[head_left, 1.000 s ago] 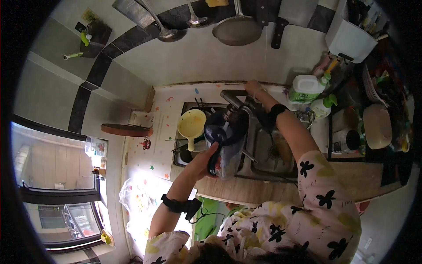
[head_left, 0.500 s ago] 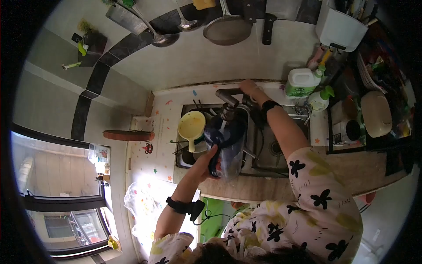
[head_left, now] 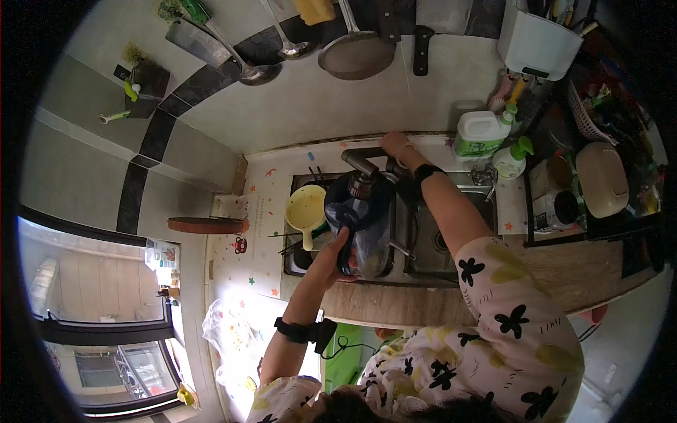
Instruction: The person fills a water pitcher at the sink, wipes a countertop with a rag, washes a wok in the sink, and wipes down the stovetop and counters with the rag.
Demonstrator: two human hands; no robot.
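Note:
Under the kitchen faucet (head_left: 362,163), in the left sink basin, is a clear plastic jug (head_left: 370,247) with a dark blue rim and handle. My left hand (head_left: 337,257) is closed around the jug's handle side, thumb on top. The faucet's tip reaches over the jug's opening. Behind the faucet, near the wall, my right hand (head_left: 396,144) is closed at the faucet's handle, which it mostly hides. A pale yellow pan (head_left: 307,208) with a short handle sits just left of the jug, with chopsticks beside it.
The right sink basin (head_left: 430,243) lies beside the jug. A white detergent jug (head_left: 482,135) and a green-topped pump bottle (head_left: 512,158) stand at the back right. A rack with containers (head_left: 603,182) is further right. Ladles and a strainer (head_left: 357,56) hang on the wall.
The jug and my left hand have shifted slightly toward the wall, bringing the jug's opening closer around the faucet tip. My right hand stays at the faucet. The view has tilted a little.

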